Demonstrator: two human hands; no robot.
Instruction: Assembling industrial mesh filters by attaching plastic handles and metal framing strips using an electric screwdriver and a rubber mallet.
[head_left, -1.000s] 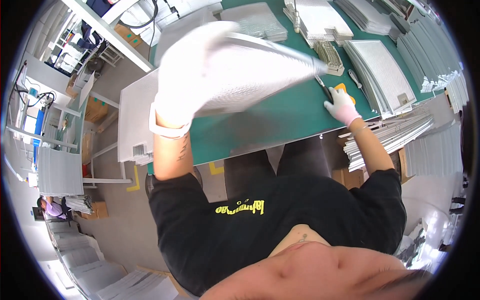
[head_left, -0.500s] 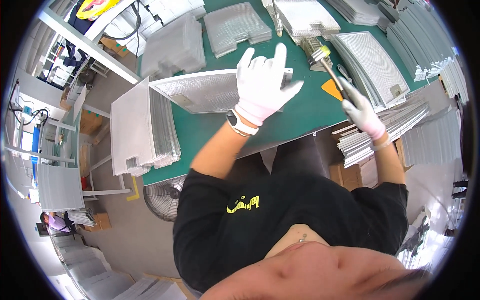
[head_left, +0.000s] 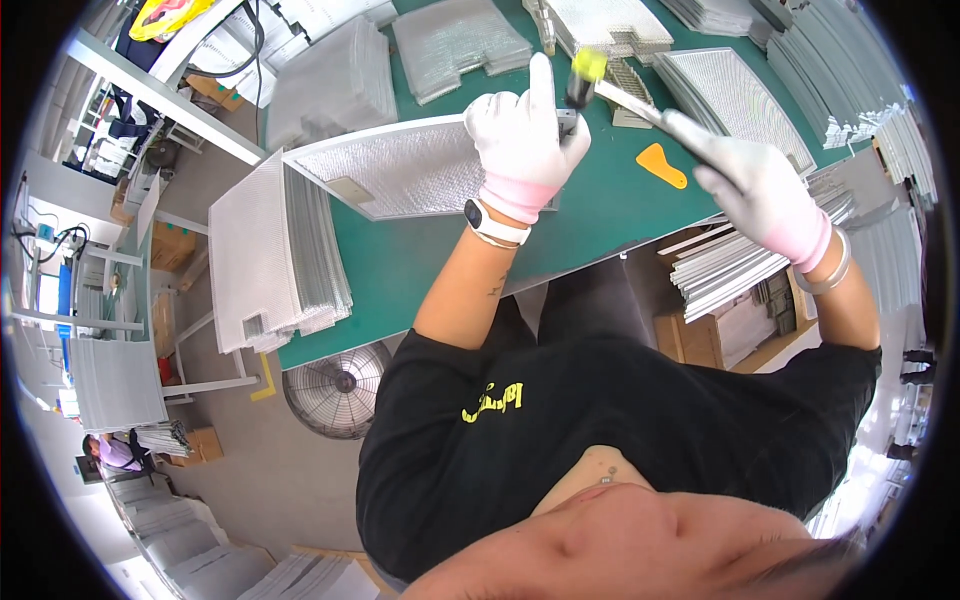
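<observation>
My left hand [head_left: 522, 150], in a white glove with a pink cuff, is closed on the right end of a silver-framed mesh panel [head_left: 405, 165]. Its index finger points away from me. The panel stands tilted on its long edge on the green table [head_left: 420, 262]. My right hand [head_left: 768, 200], gloved the same way, grips the handle of a mallet [head_left: 635, 104]. The mallet's yellow and black head, blurred by motion, is beside my left hand at the panel's right corner. A yellow-orange scraper [head_left: 660, 166] lies flat on the table between my hands.
Stacked mesh sheets [head_left: 255, 255] lean at the left; plastic-wrapped sheets [head_left: 335, 85] lie behind. Framed panels [head_left: 735, 105] are piled at the right, beyond a ridged metal block [head_left: 628, 90]. Below the table's right edge are metal strips [head_left: 725, 275]. A floor fan [head_left: 338, 388] stands lower left.
My right hand has swung the mallet left, bringing its head close to the panel's right corner. My left hand stays on the panel. The view has shifted slightly.
</observation>
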